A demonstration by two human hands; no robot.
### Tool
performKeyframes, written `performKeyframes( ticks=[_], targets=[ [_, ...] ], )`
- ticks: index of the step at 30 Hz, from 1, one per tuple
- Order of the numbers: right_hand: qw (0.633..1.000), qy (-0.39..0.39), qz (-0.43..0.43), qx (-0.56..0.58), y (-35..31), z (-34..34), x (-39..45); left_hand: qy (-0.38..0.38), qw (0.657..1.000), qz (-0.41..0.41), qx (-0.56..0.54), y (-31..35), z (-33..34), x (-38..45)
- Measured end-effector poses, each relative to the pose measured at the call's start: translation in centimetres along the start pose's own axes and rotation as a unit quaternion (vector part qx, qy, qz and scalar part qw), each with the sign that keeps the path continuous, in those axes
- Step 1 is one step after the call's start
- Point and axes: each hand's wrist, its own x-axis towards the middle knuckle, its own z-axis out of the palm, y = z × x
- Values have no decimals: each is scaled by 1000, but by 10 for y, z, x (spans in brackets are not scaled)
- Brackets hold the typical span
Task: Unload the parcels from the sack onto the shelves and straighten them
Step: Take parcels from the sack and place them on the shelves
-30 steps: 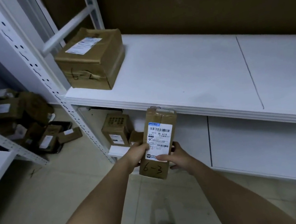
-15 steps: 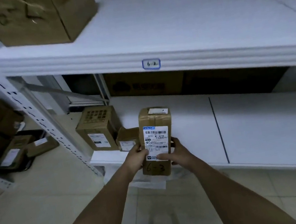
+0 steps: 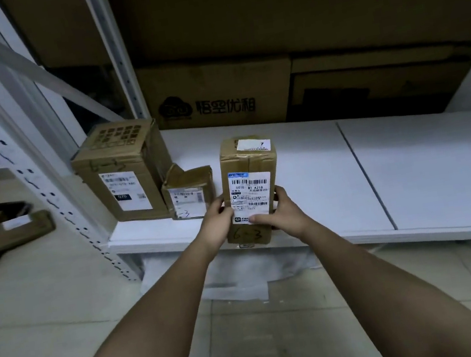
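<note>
A tall brown parcel (image 3: 246, 164) with a white barcode label and "6-3" handwritten near its bottom stands upright at the front edge of the low white shelf (image 3: 429, 166). My left hand (image 3: 218, 222) grips its left side and my right hand (image 3: 280, 213) grips its right side, thumb across the label. Just left of it sits a small crumpled parcel (image 3: 188, 193), and further left a larger labelled box (image 3: 124, 173), both on the same shelf. No sack is in view.
A white slotted upright (image 3: 23, 168) frames the shelf's left end. Large cardboard boxes (image 3: 215, 98) fill the back of the shelf. Several parcels (image 3: 14, 230) lie on the tiled floor at left. White sheeting (image 3: 243, 275) lies under the shelf.
The view dropped from the upper shelf to the low one. Both hands carried the tall parcel forward and down to the low shelf's front edge, beside the small parcel.
</note>
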Motion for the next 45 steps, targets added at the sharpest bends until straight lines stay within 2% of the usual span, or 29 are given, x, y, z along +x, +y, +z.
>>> performKeyframes(
  ticks=[6, 10, 14, 18, 24, 34, 45],
  targets=[
    [1000, 19, -17, -2, 16, 11, 3, 7, 999, 42, 8, -19, -2, 3],
    [999, 22, -26, -10, 13, 14, 10, 48, 996, 60, 50, -23, -5, 8],
    [999, 14, -31, -24, 9, 19, 21, 86, 992, 26, 93, -32, -10, 10],
    [999, 8, -28, -28, 1, 23, 34, 59, 990, -38, 118, -39, -19, 12],
    [999, 6, -28, -20, -4, 29, 46, 13, 994, -39, 105, -28, -22, 14],
    [999, 2, -43, -7, -8, 32, 53, 10, 996, -81, 38, -29, -18, 20],
    [999, 12, -29, -28, -3, 35, 50, 9, 994, -97, 49, -27, -20, 19]
  ],
)
